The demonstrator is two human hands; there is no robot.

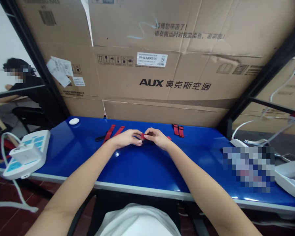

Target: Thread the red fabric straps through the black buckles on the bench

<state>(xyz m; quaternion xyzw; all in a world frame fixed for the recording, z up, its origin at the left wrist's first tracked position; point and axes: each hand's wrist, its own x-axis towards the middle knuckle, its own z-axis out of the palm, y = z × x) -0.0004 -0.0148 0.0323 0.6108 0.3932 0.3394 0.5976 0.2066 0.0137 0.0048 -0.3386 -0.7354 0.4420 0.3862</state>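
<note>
Over the middle of the blue table, a small piece of red strap [143, 136] is between my two hands. My left hand [127, 137] has its fingers curled around the strap's left end. My right hand [158, 137] pinches the same strap from the right, and its fingers hide much of it. Just left of my left hand lie red straps [110, 131] and a black-handled tool [100, 139], whose kind I cannot make out. Beyond my right hand, to the right, rests a pair of red straps with black fittings [178, 130].
A cardboard wall [127, 78] rises behind the blue table [142, 170]. White power strips [27, 154] with cables stand at the left end. A round white object [74, 121] lies at the back left. Another person [24, 82] sits beyond the left frame post.
</note>
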